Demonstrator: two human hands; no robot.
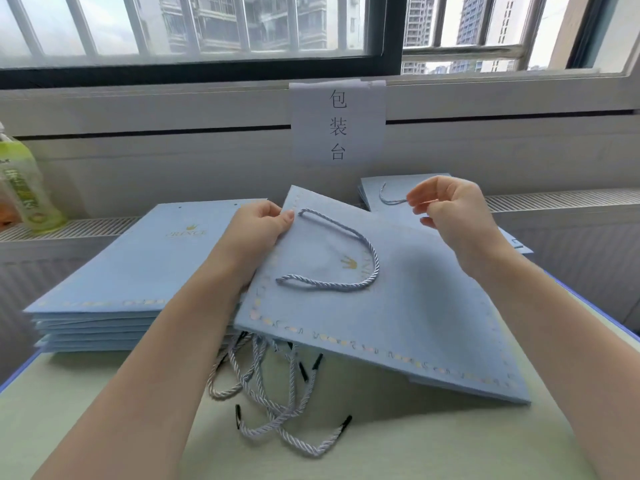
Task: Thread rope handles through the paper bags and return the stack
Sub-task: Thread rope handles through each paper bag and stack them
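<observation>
A flat light-blue paper bag [408, 306] with a gold crown print is tilted above the table. My left hand [258, 230] grips its top left edge with thumb on top. A blue rope handle [346, 261] lies looped on its face. My right hand [453, 209] hovers over the bag's far right corner, fingers curled, pinching what looks like a rope end; the bag behind it shows a rope [388, 197]. Loose white-blue ropes [277, 396] with black tips lie under the bag's near edge. A stack of flat blue bags [131, 271] sits to the left.
Another pile of blue bags [377, 188] lies behind at the right, by the wall. A green drink bottle [24, 188] stands on the radiator shelf at far left. A paper sign [337, 123] hangs on the wall. The table [415, 441] has a pale green top.
</observation>
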